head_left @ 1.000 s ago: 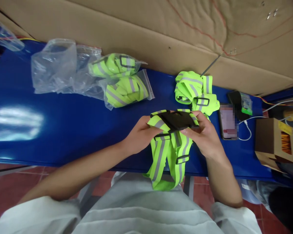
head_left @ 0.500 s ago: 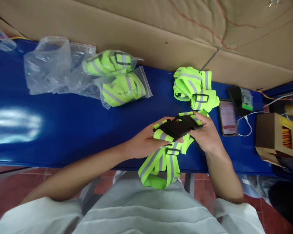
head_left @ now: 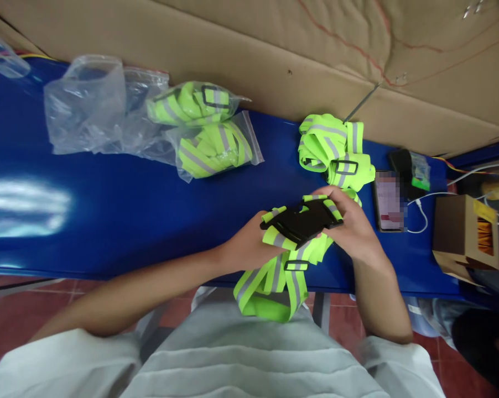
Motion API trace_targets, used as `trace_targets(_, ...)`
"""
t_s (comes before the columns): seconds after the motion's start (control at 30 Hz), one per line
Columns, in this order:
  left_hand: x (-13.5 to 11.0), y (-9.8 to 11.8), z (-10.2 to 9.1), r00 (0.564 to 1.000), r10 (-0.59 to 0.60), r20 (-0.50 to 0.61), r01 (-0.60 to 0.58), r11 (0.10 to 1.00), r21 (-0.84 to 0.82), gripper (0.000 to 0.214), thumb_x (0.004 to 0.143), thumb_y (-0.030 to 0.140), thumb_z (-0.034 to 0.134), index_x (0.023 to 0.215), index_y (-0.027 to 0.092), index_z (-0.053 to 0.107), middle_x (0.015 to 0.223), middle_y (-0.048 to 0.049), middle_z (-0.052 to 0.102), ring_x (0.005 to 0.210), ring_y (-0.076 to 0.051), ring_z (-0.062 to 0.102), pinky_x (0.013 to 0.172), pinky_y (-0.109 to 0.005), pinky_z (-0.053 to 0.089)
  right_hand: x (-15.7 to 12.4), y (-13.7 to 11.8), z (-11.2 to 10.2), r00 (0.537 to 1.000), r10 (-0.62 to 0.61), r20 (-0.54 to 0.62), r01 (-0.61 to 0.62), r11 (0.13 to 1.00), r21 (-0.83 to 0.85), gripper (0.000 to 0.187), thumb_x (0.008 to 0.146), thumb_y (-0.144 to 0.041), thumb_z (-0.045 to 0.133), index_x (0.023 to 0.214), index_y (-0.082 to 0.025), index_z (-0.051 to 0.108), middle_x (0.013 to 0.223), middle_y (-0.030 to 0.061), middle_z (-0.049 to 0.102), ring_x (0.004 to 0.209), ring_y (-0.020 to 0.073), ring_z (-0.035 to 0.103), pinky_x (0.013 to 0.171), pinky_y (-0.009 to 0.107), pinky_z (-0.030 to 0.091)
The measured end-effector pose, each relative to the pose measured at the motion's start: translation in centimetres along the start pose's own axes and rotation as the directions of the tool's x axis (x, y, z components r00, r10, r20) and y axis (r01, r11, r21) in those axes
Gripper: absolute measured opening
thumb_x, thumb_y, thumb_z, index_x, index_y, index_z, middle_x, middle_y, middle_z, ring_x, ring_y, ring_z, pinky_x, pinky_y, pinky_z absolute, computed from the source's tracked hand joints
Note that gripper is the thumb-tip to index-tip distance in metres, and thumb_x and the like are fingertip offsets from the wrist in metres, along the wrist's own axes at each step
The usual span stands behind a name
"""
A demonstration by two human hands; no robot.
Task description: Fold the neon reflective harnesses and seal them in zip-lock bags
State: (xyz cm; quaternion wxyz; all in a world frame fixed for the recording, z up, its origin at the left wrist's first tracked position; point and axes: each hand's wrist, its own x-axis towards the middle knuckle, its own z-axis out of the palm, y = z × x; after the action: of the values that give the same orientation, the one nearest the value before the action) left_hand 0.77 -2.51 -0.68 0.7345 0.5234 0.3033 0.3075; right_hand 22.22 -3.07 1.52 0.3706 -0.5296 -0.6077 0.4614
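Clearly, the fingers of both hands are closed around a wide black buckle (head_left: 303,221), just right of the frame's centre. The left hand (head_left: 251,243) grips its left end together with some webbing, its fingertips mostly hidden; the right hand (head_left: 351,224) pinches the right end, thumb at the lower edge and fingers over the top. From the buckle, a lime-yellow reflective strap (head_left: 293,293) hangs in loops toward the bottom centre, a small black slider (head_left: 286,266) threaded on it.

Just above the right hand, right of centre, lies a bundle of similar straps (head_left: 322,141) on the blue table (head_left: 108,221). Beside it are a phone (head_left: 388,202) and, farther right, a cardboard box (head_left: 452,229). At upper centre-left sit two clear bags of folded strap (head_left: 216,149), next to crumpled transparent bags (head_left: 86,105) in the upper left. Brown covering (head_left: 233,55) spans the top of the frame.
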Motion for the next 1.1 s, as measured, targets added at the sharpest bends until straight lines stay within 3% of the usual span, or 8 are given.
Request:
trace_targets(0.1, 0.0, 0.1, -0.1, 1.0, -0.017, -0.005, 0.017, 0.998, 0.054, 0.028, 0.081, 0.037, 0.085, 0.098, 0.016, 0.08, 0.099, -0.0057, 0.081, 0.094, -0.024, 0.075, 0.088, -0.033, 0.059, -0.3, -1.6, -0.9, 0.986, -0.165, 0.027, 0.167, 0.975, -0.144, 0.064, 0.076, -0.041, 0.091, 0.133, -0.029, 0.064, 0.127, 0.0074, 0.067, 0.114, 0.025, 0.066, 0.098, 0.039, 0.057)
trace_targets(0.2, 0.1, 0.5, -0.2, 0.998, 0.012, -0.066, -0.006, 0.996, 0.094, 0.031, 0.077, 0.038, 0.087, 0.098, 0.016, 0.076, 0.096, -0.004, 0.079, 0.09, -0.021, 0.072, 0.082, -0.031, 0.058, -0.4, -3.6, -1.4, 0.957, -0.235, 0.171, 0.272, 0.931, -0.242, 0.046, 0.086, -0.041, 0.084, 0.129, -0.031, 0.07, 0.127, 0.0079, 0.071, 0.119, 0.0269, 0.067, 0.105, 0.042, 0.054)
trace_targets(0.27, 0.2, 0.7, -0.2, 0.996, 0.035, -0.084, -0.025, 0.993, 0.118, 0.029, 0.078, 0.037, 0.086, 0.094, 0.016, 0.073, 0.091, -0.0023, 0.076, 0.086, -0.019, 0.069, 0.08, -0.029, 0.056, -0.5, -4.3, -1.3, 0.953, -0.253, 0.165, 0.294, 0.901, -0.319, 0.03, 0.092, -0.037, 0.078, 0.122, -0.03, 0.075, 0.123, 0.0068, 0.074, 0.115, 0.026, 0.07, 0.102, 0.04, 0.055)
trace_targets(0.4, 0.4, 1.2, -0.1, 0.999, 0.039, -0.017, -0.038, 0.999, 0.01, 0.027, 0.078, 0.031, 0.086, 0.096, 0.017, 0.071, 0.089, -0.0003, 0.073, 0.085, -0.017, 0.067, 0.08, -0.029, 0.055, -0.1, -3.8, -0.3, 0.973, -0.229, -0.006, 0.215, 0.922, -0.324, 0.015, 0.098, -0.037, 0.071, 0.106, -0.026, 0.078, 0.095, 0.0018, 0.077, 0.081, 0.0179, 0.071, 0.073, 0.03, 0.056)
trace_targets(0.53, 0.6, 1.8, 0.0, 0.998, -0.052, -0.025, 0.046, 0.976, -0.212, 0.048, 0.071, 0.024, 0.092, 0.114, 0.019, 0.071, 0.101, -0.0034, 0.076, 0.1, -0.023, 0.071, 0.087, -0.033, 0.058, 0.4, -3.3, 0.3, 0.977, -0.145, -0.158, 0.102, 0.963, -0.25, 0.033, 0.096, -0.05, 0.071, 0.082, -0.02, 0.073, 0.063, -0.0023, 0.058, 0.055, 0.0104, 0.048, 0.05, 0.026, 0.037)
trace_targets(0.73, 0.4, 1.7, -0.1, 0.952, -0.276, 0.136, 0.304, 0.906, -0.293, 0.048, 0.067, 0.026, 0.095, 0.11, 0.016, 0.075, 0.102, -0.0069, 0.078, 0.093, -0.023, 0.074, 0.083, -0.033, 0.06, 1.1, -3.1, 0.0, 0.98, -0.021, -0.2, 0.008, 0.998, -0.065, 0.063, 0.089, -0.065, 0.072, 0.057, -0.019, 0.042, 0.054, -0.0032, 0.032, 0.052, 0.0091, 0.028, 0.049, 0.028, 0.022)
trace_targets(0.9, 0.5, 1.0, -0.1, 0.982, -0.158, 0.103, 0.174, 0.971, -0.162, 0.03, 0.072, 0.028, 0.091, 0.095, 0.016, 0.075, 0.092, -0.0031, 0.077, 0.09, -0.019, 0.072, 0.085, -0.031, 0.058, 0.9, -3.9, -0.4, 0.978, -0.026, -0.205, -0.001, 0.991, -0.131, 0.064, 0.091, -0.064, 0.071, 0.054, -0.019, 0.042, 0.053, -0.0028, 0.031, 0.051, 0.0095, 0.028, 0.049, 0.029, 0.023)
trace_targets(1.1, 0.5, 0.4, 0.0, 0.992, -0.104, 0.066, 0.105, 0.994, -0.01, 0.025, 0.074, 0.031, 0.089, 0.086, 0.017, 0.073, 0.087, -0.0011, 0.075, 0.092, -0.02, 0.071, 0.09, -0.032, 0.056, -0.6, -5.9, -0.7, 0.967, -0.142, -0.213, 0.076, 0.953, -0.292, 0.03, 0.096, -0.047, 0.072, 0.082, -0.021, 0.071, 0.064, -0.0017, 0.051, 0.056, 0.0107, 0.041, 0.051, 0.028, 0.031)
